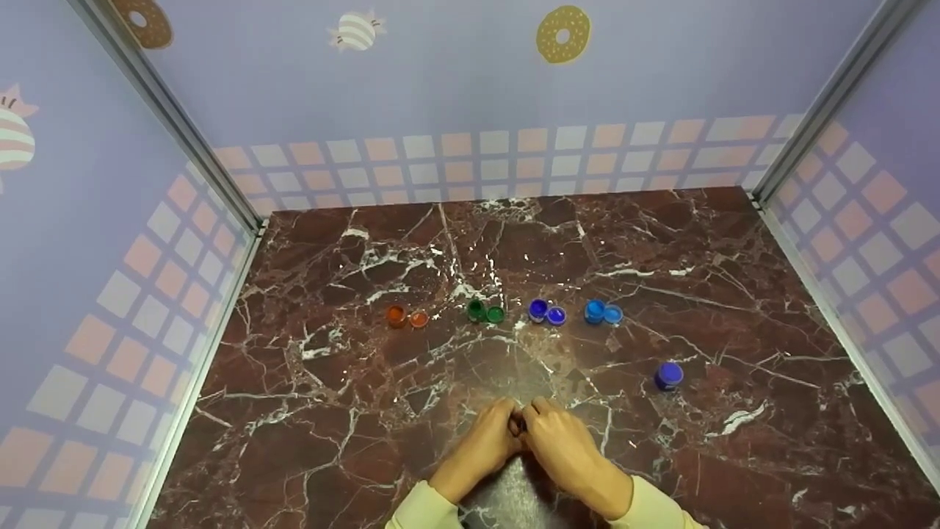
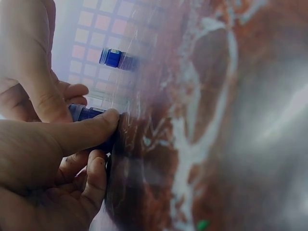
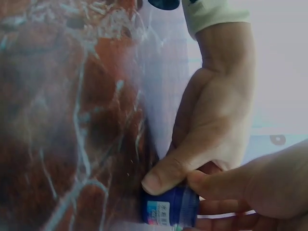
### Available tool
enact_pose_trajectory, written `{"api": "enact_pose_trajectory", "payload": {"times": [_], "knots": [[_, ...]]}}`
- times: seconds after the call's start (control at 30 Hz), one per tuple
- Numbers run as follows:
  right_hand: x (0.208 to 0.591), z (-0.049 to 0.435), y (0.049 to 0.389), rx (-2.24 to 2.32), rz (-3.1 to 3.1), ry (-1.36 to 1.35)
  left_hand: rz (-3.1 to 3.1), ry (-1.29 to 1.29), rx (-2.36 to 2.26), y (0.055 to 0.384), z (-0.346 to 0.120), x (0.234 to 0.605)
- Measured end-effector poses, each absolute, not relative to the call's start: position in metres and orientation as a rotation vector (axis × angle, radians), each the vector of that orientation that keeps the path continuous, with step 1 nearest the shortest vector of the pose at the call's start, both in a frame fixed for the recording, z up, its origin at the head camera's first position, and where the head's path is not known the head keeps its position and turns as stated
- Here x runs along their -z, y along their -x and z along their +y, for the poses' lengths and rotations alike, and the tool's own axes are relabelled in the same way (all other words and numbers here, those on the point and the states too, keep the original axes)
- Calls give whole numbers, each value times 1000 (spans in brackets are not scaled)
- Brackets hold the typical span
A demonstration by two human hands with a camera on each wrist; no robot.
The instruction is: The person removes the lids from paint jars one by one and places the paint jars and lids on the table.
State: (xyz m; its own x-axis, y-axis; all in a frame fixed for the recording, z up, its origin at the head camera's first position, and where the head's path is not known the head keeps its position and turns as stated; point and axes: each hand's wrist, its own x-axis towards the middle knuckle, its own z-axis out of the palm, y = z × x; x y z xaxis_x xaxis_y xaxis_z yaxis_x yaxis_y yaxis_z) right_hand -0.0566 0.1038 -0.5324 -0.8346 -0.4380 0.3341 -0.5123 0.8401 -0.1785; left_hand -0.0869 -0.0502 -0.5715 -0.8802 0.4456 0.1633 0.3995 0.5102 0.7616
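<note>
My two hands meet low over the middle of the table. Thumb and fingers of the left hand (image 1: pixel 485 439) grip the body of a small blue paint jar (image 3: pixel 162 210) with a printed label. At its lid end, the right hand (image 1: pixel 564 444) pinches with thumb and fingers. Both hands mostly hide this jar in the head view, while part of it shows between the fingers in the left wrist view. The jar lies right at the tabletop. Off to the right stands another paint jar (image 1: pixel 669 375), with a violet-blue top.
Across the table's middle sit jars of orange (image 1: pixel 396 316), green (image 1: pixel 476 309), violet-blue (image 1: pixel 538 309) and light blue (image 1: pixel 595 311) paint, a matching lid beside each. The marbled tabletop (image 1: pixel 330 426) is bordered by lilac panels (image 1: pixel 455 88) at the back and sides.
</note>
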Motion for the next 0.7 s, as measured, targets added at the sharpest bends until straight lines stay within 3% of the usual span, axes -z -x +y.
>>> {"api": "enact_pose_trajectory", "payload": {"times": [0.4,0.7], "knots": [[529,126,71,-595,-2734,-1136,2639,-730,-1320,88,-51,572],[536,139,78,-951,-2665,-1242,2644,-726,-1305,88,-52,571]]}}
